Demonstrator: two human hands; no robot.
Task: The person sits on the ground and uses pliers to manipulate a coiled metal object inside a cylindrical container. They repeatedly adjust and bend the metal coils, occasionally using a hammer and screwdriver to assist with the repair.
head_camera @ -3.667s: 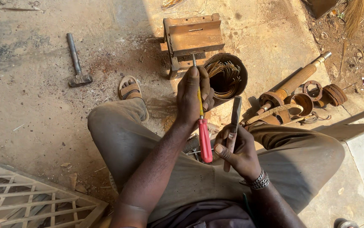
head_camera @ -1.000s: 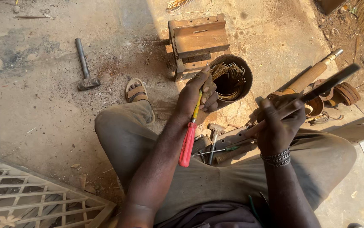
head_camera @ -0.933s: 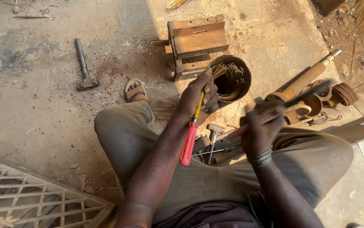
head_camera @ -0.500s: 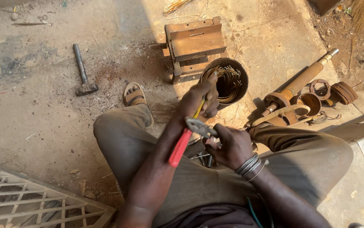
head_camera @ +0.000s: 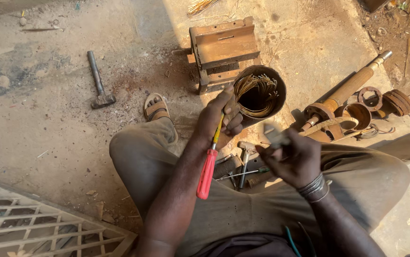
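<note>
I sit on the ground with a rusty stator cylinder (head_camera: 275, 81) in front of me, its copper wire windings (head_camera: 257, 93) showing inside. My left hand (head_camera: 220, 118) rests against the cylinder's near rim and grips a screwdriver (head_camera: 207, 166) with a red handle and a yellow shaft, tip pointing into the windings. My right hand (head_camera: 294, 158) is closed around a grey metal bar (head_camera: 274, 137), which is blurred by motion. It is held just right of the screwdriver and apart from it.
A hammer (head_camera: 98, 82) lies on the concrete to the left, near my sandalled foot (head_camera: 156, 107). A rusty metal block (head_camera: 224, 47) stands behind the cylinder. A rotor shaft (head_camera: 352, 88) and rings (head_camera: 369, 98) lie to the right, small tools (head_camera: 244, 162) between my legs, and a metal grate (head_camera: 33, 228) at lower left.
My right hand swung the bar from raised at the right down onto the screwdriver, then drew back to the right. My left hand kept the screwdriver at the cylinder's rim.
</note>
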